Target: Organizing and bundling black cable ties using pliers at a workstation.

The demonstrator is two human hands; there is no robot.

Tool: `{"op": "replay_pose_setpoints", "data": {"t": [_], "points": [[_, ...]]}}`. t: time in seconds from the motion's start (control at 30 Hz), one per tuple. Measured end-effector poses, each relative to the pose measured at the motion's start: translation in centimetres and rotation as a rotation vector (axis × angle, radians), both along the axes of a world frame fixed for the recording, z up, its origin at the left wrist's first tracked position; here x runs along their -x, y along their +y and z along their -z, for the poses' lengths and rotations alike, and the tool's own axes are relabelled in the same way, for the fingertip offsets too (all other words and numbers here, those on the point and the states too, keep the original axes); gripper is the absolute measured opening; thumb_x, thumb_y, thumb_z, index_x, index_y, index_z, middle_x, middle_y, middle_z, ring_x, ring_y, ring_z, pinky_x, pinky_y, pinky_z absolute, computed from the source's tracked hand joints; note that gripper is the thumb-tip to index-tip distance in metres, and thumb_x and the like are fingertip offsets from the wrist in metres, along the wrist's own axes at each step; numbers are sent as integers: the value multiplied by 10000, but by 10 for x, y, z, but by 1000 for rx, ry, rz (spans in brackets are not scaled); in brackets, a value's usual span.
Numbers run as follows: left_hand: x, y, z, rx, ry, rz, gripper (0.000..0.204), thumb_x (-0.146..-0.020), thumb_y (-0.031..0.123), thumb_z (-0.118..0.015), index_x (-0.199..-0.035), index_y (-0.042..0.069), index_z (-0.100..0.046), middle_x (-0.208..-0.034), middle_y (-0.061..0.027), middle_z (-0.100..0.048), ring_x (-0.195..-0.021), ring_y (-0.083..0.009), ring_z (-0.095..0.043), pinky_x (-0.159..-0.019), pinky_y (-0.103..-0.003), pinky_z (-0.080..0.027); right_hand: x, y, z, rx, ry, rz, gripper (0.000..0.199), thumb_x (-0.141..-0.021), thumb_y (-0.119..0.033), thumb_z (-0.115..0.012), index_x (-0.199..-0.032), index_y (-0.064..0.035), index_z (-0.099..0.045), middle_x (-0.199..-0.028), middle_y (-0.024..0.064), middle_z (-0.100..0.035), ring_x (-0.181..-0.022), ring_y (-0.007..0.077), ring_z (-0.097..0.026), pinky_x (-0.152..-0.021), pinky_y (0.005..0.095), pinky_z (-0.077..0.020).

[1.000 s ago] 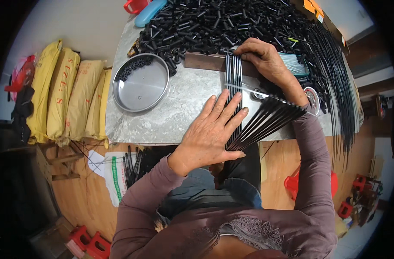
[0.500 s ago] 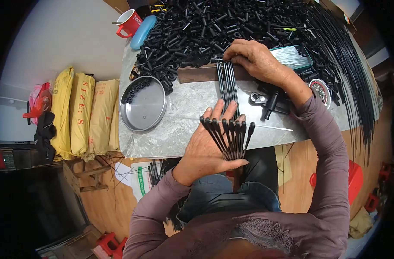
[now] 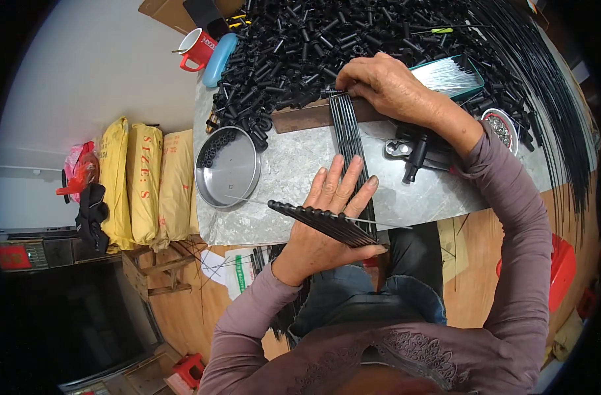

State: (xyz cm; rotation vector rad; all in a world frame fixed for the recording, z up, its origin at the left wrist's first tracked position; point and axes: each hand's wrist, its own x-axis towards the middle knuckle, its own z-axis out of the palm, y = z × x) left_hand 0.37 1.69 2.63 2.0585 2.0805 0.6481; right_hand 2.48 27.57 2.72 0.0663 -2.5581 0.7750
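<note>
A row of thin black rods (image 3: 348,141) lies side by side on the metal-topped table (image 3: 284,168), running away from me. My left hand (image 3: 326,210) presses flat on their near part with fingers spread. It also holds a fanned bunch of black rods (image 3: 320,222), which crosses the back of the hand and points left. My right hand (image 3: 386,85) grips the far ends of the laid rods against a brown wooden block (image 3: 300,118).
A heap of short black tube pieces (image 3: 313,46) fills the table's far side. A round metal pan (image 3: 228,171) sits left. A black-handled tool (image 3: 413,155), small metal bowl (image 3: 501,128), teal tray of white sticks (image 3: 451,72) and long black rods (image 3: 553,99) lie right. Yellow sacks (image 3: 142,178) stand on the floor.
The bunch in my left hand has swung round from pointing right to pointing left across the hand. My right hand stayed at the far rod ends. My view shifted left.
</note>
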Motion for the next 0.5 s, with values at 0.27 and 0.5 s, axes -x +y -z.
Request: {"op": "replay_pose_setpoints", "data": {"t": [0.27, 0.5], "points": [[-2, 0, -1, 7, -14, -12, 986, -554, 493, -835, -1368, 79, -461, -1486, -251, -286, -1372, -454, -270, -1092, -543, -258, -3, 1, 2, -62, 12, 14, 139, -836, -60, -610, -968, -70, -651, -916, 59, -660, -850, 267, -642, -810, 374, -453], [-2, -1, -2, -5, -30, -28, 984, -559, 502, -836, -1375, 103, -458, -1484, -273, -269, -1375, -452, -265, -1104, -534, -242, -6, 5, 3, -59, -11, 4, 138, -851, -37, -584, -967, -60, -655, -940, 66, -642, -879, 255, -633, -800, 367, -476]]}}
